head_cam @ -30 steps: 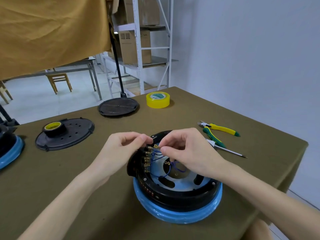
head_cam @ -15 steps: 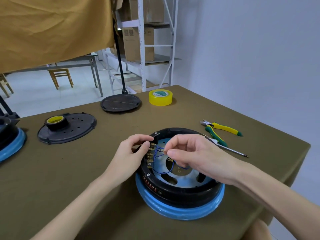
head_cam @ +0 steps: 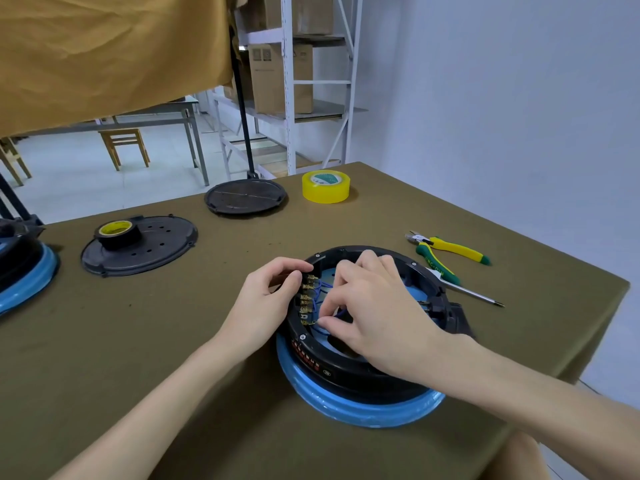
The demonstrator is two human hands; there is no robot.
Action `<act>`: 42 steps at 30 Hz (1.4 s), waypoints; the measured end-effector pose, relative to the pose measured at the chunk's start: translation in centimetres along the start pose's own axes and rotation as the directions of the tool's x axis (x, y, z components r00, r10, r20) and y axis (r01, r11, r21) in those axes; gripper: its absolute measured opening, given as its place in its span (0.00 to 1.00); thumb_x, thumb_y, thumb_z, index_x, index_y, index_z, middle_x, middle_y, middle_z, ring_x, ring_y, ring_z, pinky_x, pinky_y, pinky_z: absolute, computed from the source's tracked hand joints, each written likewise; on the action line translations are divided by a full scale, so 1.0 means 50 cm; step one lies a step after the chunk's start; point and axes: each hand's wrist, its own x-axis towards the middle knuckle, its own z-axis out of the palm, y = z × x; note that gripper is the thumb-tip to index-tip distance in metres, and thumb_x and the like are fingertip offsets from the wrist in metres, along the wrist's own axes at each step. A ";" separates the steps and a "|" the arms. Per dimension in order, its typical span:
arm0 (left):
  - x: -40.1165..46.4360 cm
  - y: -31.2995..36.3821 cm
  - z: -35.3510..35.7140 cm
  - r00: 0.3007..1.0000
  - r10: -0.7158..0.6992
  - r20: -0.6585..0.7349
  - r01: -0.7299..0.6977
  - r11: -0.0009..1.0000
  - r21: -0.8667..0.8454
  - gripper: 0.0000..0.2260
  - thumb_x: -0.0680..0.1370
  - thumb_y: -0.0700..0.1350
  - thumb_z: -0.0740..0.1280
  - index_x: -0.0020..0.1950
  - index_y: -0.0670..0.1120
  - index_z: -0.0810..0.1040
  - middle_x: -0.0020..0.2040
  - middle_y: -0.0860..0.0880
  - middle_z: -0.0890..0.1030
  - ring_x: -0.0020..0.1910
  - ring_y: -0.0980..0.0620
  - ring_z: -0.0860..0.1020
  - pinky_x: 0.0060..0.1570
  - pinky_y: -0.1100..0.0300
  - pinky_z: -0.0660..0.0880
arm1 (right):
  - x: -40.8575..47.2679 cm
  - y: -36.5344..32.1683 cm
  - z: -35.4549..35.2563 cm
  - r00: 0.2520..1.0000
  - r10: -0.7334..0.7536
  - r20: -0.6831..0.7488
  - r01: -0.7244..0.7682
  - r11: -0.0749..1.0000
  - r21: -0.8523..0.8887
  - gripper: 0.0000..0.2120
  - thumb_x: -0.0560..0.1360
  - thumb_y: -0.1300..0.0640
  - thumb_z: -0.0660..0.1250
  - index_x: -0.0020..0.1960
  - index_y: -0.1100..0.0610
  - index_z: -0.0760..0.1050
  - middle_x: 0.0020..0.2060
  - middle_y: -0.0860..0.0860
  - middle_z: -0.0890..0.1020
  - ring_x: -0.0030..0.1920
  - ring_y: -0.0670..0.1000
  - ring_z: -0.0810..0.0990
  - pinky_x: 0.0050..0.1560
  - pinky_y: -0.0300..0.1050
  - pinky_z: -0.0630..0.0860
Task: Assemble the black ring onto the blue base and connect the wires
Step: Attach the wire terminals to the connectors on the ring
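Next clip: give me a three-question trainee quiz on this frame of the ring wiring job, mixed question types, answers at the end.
1. True or false: the black ring already sits on the blue base.
2. Which hand pinches a blue wire at the terminal row?
A. left hand
B. right hand
C. neither
3. Fill in: the roll of black tape rests on a ____.

Key
1. True; the ring is seated on the base.
2. B; the right hand pinches the wire at the lowest terminals, while the left hand grips the ring's outer rim.
3. Perforated black disc, left of the yellow tape roll and the pliers.
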 end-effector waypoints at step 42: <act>-0.014 -0.015 0.012 0.998 -0.027 0.048 0.024 0.998 0.053 0.15 0.89 0.46 0.52 0.66 0.57 0.77 0.64 0.52 0.80 0.67 0.50 0.76 0.70 0.45 0.71 | 0.033 0.013 0.024 0.952 0.245 0.186 -0.301 0.864 0.403 0.09 0.75 0.54 0.77 0.37 0.47 0.82 0.28 0.44 0.80 0.30 0.42 0.76 0.38 0.36 0.71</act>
